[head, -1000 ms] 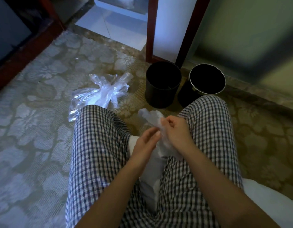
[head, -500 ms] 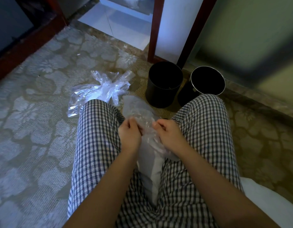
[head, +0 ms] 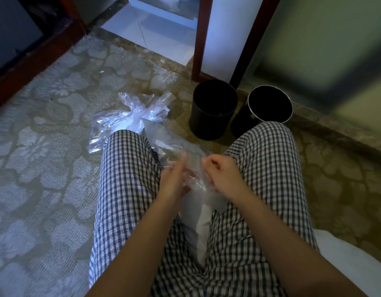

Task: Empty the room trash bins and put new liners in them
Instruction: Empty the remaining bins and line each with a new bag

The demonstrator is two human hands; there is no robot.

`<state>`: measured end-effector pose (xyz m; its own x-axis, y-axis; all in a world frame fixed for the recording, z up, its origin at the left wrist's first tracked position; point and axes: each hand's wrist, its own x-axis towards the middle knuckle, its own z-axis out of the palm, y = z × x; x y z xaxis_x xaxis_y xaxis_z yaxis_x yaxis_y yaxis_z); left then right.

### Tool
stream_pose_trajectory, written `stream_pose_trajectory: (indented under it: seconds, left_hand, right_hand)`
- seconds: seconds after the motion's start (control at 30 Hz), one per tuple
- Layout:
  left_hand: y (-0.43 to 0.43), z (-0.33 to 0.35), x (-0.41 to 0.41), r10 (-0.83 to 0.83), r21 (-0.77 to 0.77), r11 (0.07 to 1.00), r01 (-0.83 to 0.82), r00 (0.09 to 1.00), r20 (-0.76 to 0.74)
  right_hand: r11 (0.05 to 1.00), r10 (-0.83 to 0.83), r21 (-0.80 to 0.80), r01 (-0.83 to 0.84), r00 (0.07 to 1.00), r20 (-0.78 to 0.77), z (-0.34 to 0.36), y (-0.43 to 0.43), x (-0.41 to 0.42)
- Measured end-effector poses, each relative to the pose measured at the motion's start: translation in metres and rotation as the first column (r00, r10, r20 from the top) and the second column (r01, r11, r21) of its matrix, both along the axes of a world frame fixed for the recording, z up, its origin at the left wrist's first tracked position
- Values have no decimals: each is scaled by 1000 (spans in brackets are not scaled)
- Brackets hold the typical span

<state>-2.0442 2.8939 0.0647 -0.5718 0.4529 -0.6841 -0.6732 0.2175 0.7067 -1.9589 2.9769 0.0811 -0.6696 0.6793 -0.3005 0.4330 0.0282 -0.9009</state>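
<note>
A clear liner (head: 171, 143) is held up at the middle of the view, between two knees in checked trousers (head: 129, 179), and its loose end is spread toward 11 o'clock over the inner edge of the left knee. The left hand (head: 173, 179) is laid against the film with its fingers stretched out nearly straight; it is blurred, and nothing is seen wrapped in it. The right hand (head: 221, 175) is set just beside it toward 3 o'clock, its fingers curled in and the film pinched within them. The two hands are kept slightly apart, with crinkled plastic bunched between them.

On the patterned carpet (head: 46, 168), two dark bins are stood upright and just beside each other. The plain black bin (head: 214, 112) is placed at 12 o'clock and the silver-rimmed bin (head: 269, 103) at 1 o'clock, partly hidden by the right knee. Their insides are too dark to be read. A crumpled clear bag (head: 129, 118) is left lying on the carpet at 11 o'clock, beyond the left knee. Behind the bins, a dark wooden frame (head: 199, 39) is set at 12 o'clock.
</note>
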Motion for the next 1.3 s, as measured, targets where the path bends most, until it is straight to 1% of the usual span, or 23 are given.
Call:
stream_pose_trajectory:
  seconds: [0.1,0.13,0.17,0.23,0.3,0.37,0.43,0.47,0.53,0.6,0.73,0.8,0.9,0.93,0.97,1.03,1.07,1.13,1.17,1.2,1.23,1.27,1.3]
  left_hand:
    - [6,3,2,-13,-64,998,6,993,-113]
    - [7,3,2,-15,-96,995,-1,987,-163]
    - [8,3,-1,-9,-129,992,-18,979,-205]
    - [9,3,-8,21,-171,983,-71,961,-277]
    - [8,4,-21,45,-188,977,-104,956,-291]
    - [4,4,-32,-20,-220,975,-41,964,-265]
    - [1,3,-42,-83,-217,976,14,947,-310]
    - [0,4,-46,-70,-187,982,8,941,-330]
    - [0,5,-55,-11,-159,986,-39,952,-305]
    - [2,10,-61,-9,-191,980,-51,955,-298]
    - [1,14,-78,59,-122,988,-95,960,-273]
    - [-3,13,-86,82,-68,992,-102,967,-241]
    - [-9,12,-97,53,-24,998,-58,983,-177]
    - [-9,13,-98,14,-28,999,-19,986,-163]
    - [-10,14,-98,-54,-34,998,49,985,-163]
    - [-12,17,-96,-195,-18,981,195,962,-194]
    - [-14,19,-95,-256,5,965,264,942,-217]
    - [-19,20,-94,-357,28,925,379,891,-281]
    - [-20,19,-93,-391,31,908,418,871,-296]
    - [-20,18,-93,-416,35,894,447,856,-306]
    - [-21,18,-93,-439,37,881,472,843,-309]
    - [-20,18,-92,-456,42,871,490,836,-303]
    - [-19,18,-91,-463,46,866,497,835,-296]
  right_hand:
    - [981,172,82,-176,983,64,-4,-6,1]
    - [974,196,104,-203,978,74,-5,-7,0]
    - [976,181,109,-187,982,57,-4,-6,-1]
    - [998,28,59,-27,1000,-14,2,0,-2]
    - [978,-205,-29,205,979,-8,7,12,-2]
    - [919,-379,-103,381,924,44,8,28,0]
    - [845,-498,-199,495,866,43,9,41,2]
    - [805,-546,-257,535,837,30,9,46,1]
    - [713,-639,-372,595,769,4,11,54,-1]
    - [613,-725,-467,637,689,-12,13,62,-3]
    - [418,-852,-623,661,523,-17,16,79,0]
    - [365,-883,-671,646,469,-29,17,90,3]
    - [329,-904,-702,632,425,-40,22,107,6]
    - [342,-896,-703,624,441,-44,24,111,7]
    - [380,-874,-691,615,483,-51,28,112,9]
    - [515,-781,-609,604,623,-43,32,111,10]
    - [590,-725,-539,601,688,-28,33,108,10]
    - [753,-601,-318,576,799,25,34,99,8]
    - [837,-518,-174,519,854,54,34,92,6]
    - [907,-418,-33,421,906,73,34,84,3]
    - [947,-318,78,312,943,94,32,76,0]
    - [965,-236,144,218,965,118,30,70,-3]
    - [974,-184,155,163,974,131,26,65,-8]
